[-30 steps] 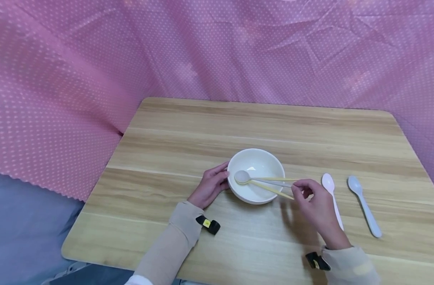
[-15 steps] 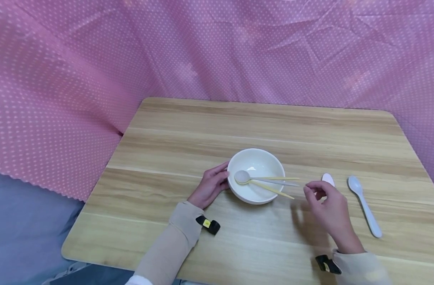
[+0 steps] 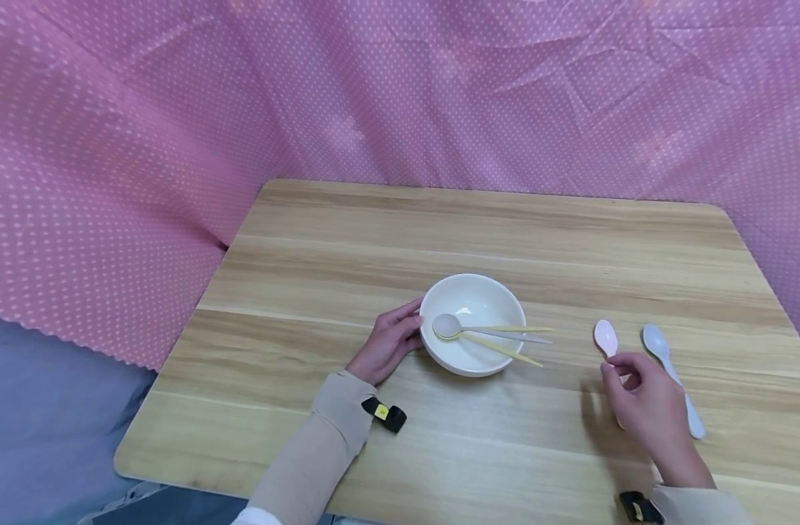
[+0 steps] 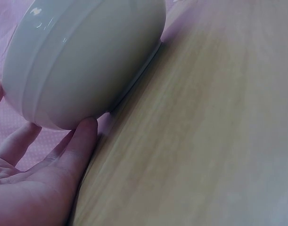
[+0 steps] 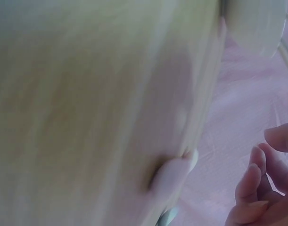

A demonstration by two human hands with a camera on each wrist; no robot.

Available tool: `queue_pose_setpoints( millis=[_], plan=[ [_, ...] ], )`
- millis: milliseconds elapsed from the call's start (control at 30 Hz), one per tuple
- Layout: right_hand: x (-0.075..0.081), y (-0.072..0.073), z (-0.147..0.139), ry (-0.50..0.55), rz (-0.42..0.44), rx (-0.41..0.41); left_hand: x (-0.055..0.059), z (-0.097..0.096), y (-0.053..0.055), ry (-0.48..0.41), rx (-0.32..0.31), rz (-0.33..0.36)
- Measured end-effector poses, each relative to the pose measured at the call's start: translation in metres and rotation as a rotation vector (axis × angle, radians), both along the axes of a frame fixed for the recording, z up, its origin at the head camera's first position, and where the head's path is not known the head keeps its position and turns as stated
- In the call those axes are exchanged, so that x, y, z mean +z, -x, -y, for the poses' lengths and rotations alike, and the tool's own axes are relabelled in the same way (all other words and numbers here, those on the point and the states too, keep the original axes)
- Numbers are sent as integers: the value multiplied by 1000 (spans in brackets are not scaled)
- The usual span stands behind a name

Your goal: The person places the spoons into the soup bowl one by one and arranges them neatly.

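Observation:
A white bowl (image 3: 468, 299) stands on the table, with a pale grey spoon (image 3: 446, 326) and two thin yellow handles (image 3: 505, 350) leaning in it and jutting past its right rim. My left hand (image 3: 386, 341) touches the bowl's left side; in the left wrist view its fingertips rest against the outer wall of the bowl (image 4: 92, 61). Over the handle of a pink spoon (image 3: 606, 337) hovers my right hand (image 3: 652, 401), fingers loosely bent. A gap shows between thumb and fingers in the right wrist view, with nothing held. A light blue spoon (image 3: 655, 341) lies just right of it, partly hidden.
The wooden table (image 3: 347, 240) has rounded corners and spreads wide around the bowl. Pink dotted cloth (image 3: 439, 95) hangs behind it and along the left. Blue fabric (image 3: 52, 408) lies beyond the left edge.
My right hand has let go of the pale grey spoon's handle and moved right and toward me, over the pink spoon's handle. The left hand and the bowl have stayed put.

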State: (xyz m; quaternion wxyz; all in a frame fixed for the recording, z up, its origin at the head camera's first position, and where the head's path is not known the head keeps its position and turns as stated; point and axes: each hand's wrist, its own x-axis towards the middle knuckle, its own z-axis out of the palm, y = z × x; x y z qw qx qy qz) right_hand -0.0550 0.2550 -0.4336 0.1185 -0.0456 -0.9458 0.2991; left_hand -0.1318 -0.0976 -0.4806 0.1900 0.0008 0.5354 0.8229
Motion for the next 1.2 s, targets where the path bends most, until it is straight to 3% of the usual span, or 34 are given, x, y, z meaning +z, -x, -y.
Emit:
queue_pose_setpoints(
  millis=[467, 1200],
  plan=[
    [-6, -7, -28, -109, 185, 52, -1, 0, 0, -5, -7, -9],
    [-9, -6, -42, -153, 412, 91, -1, 1, 1, 4, -6, 6]
  ],
)
